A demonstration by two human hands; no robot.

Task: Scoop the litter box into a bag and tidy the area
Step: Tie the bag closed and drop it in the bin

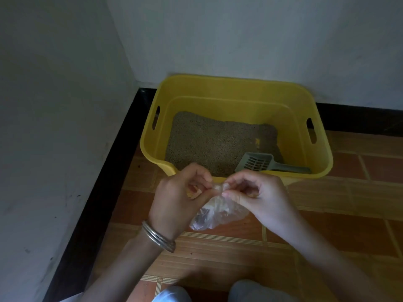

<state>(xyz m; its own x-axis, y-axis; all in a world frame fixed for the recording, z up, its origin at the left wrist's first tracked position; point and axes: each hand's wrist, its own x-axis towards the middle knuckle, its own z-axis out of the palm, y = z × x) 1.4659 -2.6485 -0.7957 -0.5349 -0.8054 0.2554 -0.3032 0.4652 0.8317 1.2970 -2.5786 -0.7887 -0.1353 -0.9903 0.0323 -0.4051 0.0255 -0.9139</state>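
Note:
A yellow plastic litter box [237,88] stands in the corner, with grey-brown litter [209,142] spread across its floor. A grey slotted scoop [261,163] lies inside at the front right, its handle pointing right. In front of the box a small clear plastic bag [220,214] hangs with dark clumps in its bottom. My left hand [181,197] and my right hand [259,192] both pinch the bag's gathered top between fingertips, close together above the floor.
White walls [65,105] meet behind the box, edged by a black skirting board [102,182]. The floor [349,203] is orange-brown tile with striped bands. My knees [218,293] show at the bottom edge. Metal bangles [158,237] circle my left wrist.

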